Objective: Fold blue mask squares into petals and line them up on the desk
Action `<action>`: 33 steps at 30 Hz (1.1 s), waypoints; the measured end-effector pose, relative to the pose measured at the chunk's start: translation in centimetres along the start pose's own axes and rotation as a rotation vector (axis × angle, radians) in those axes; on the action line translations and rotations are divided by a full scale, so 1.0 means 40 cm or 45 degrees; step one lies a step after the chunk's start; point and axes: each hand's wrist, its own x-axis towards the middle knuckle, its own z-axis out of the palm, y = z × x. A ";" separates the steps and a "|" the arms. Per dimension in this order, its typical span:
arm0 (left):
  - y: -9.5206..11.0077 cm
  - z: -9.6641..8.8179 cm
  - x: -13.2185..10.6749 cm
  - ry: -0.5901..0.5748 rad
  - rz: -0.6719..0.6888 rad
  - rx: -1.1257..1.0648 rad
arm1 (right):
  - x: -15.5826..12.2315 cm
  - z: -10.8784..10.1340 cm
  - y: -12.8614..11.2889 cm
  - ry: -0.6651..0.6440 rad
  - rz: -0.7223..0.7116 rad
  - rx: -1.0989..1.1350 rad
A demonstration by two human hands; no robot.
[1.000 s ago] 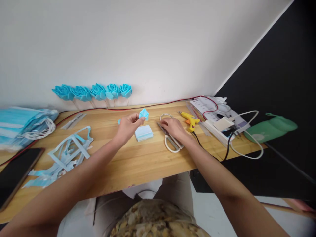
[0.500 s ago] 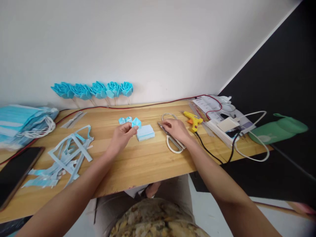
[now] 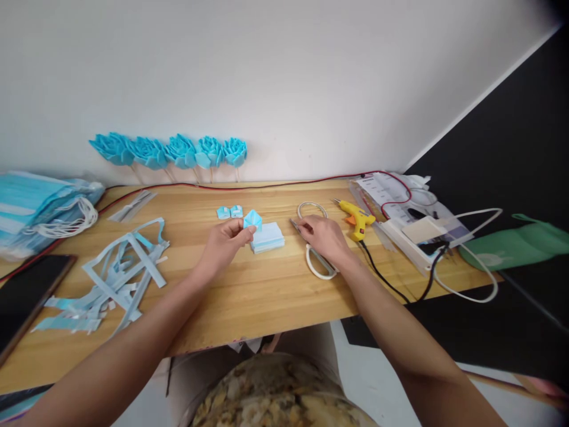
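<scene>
Between the thumb and fingers of my left hand (image 3: 229, 240) is a small folded piece of blue mask fabric (image 3: 252, 219) with a pointed top. Just to its right, a stack of pale blue cut squares (image 3: 269, 237) lies on the table. Two more folded blue pieces (image 3: 230, 212) rest behind my left hand. My right hand (image 3: 323, 236) is closed on scissors (image 3: 326, 273) with white loop handles. A grey metal part pokes out past my fingertips, and my hand hides the middle of the scissors.
Blue fabric roses (image 3: 180, 151) lean against the wall. Mask scraps (image 3: 124, 279), a phone (image 3: 31, 296) and bagged masks (image 3: 35, 207) lie left. At right are a yellow glue gun (image 3: 355, 218), a white power strip (image 3: 409, 246), cables and a green pouch (image 3: 515, 246).
The view has shifted slightly. My left hand still pinches the folded piece, which now faces the camera more upright. The right fingers have closed in around the metal part of the scissors.
</scene>
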 end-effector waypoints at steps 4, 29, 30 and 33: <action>0.003 0.005 -0.001 0.001 0.010 -0.018 | 0.003 0.012 0.004 0.008 0.147 0.122; 0.005 0.009 -0.006 -0.143 -0.050 -0.061 | 0.029 -0.066 -0.161 0.642 -0.658 0.273; 0.007 0.009 -0.007 -0.152 -0.059 -0.072 | 0.036 -0.062 -0.167 0.649 -0.689 0.232; 0.011 0.009 -0.011 -0.171 -0.076 -0.108 | 0.050 -0.043 -0.177 0.682 -0.747 0.116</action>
